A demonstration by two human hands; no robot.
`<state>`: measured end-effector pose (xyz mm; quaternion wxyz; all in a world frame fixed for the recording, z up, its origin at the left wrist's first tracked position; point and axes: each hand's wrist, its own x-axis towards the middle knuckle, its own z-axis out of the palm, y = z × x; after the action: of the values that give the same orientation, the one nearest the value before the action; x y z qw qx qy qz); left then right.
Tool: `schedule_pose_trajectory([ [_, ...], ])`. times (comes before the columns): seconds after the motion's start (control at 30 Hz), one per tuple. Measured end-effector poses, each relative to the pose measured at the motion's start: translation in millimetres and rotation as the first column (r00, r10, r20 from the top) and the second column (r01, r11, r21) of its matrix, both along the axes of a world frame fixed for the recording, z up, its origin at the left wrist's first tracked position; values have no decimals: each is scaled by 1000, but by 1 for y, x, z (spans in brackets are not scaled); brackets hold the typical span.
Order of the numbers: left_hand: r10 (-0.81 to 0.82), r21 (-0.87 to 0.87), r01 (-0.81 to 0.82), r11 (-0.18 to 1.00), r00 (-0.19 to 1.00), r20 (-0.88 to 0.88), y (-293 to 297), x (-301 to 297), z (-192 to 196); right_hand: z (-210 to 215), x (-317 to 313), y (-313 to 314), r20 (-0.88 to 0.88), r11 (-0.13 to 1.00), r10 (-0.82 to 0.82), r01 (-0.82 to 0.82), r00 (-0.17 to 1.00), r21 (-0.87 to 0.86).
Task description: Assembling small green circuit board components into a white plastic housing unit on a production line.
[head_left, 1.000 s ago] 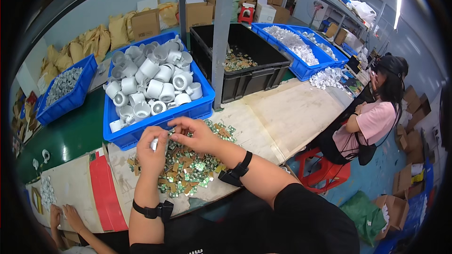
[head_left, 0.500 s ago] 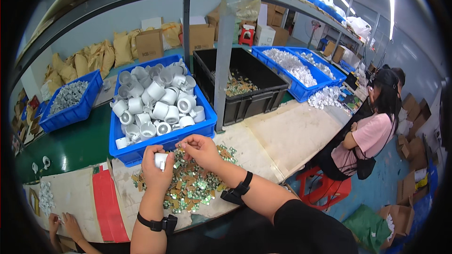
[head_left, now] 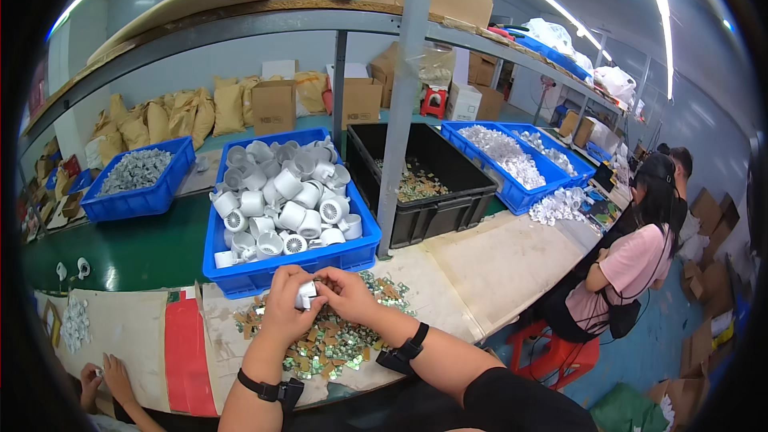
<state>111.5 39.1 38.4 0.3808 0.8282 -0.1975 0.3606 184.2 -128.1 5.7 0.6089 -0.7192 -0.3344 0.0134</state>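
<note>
My left hand [head_left: 284, 310] is closed around a white cup-shaped plastic housing [head_left: 305, 297], like those in the blue bin. Against the housing's right side, the fingertips of my right hand [head_left: 349, 298] are pinched together; whatever they hold is too small and hidden to make out. Beneath both hands a loose pile of small green and brown circuit boards [head_left: 326, 350] spreads over the tabletop. Just beyond stands the blue bin [head_left: 298, 265], heaped with white plastic housings [head_left: 276, 192], several showing slotted round ends.
A black crate [head_left: 436, 222] with more small boards stands behind a grey metal post [head_left: 398, 144]. Blue bins [head_left: 524, 206] of white parts are at the far right, near a seated person in pink [head_left: 620, 284]. Another person's hands [head_left: 108, 380] work at lower left.
My right hand has come down from above the housing to its side, and my hands are now together. The view has tilted up, so the scene sits lower.
</note>
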Motion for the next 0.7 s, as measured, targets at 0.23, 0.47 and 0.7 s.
schedule_pose_trajectory([
  [0.23, -75, 35, 78, 996, 994, -75, 4, -1, 2, -2, 1, -1, -288, 977, 185, -144, 939, 157],
  [0.47, -166, 58, 177, 982, 972, -166, 5, -4, 8, 0, 1, -4, -299, 976, 169, -117, 939, 184],
  [0.7, 20, 83, -14, 996, 997, -69, 2, -4, 13, 5, -2, -6, -270, 978, 142, -94, 952, 185],
])
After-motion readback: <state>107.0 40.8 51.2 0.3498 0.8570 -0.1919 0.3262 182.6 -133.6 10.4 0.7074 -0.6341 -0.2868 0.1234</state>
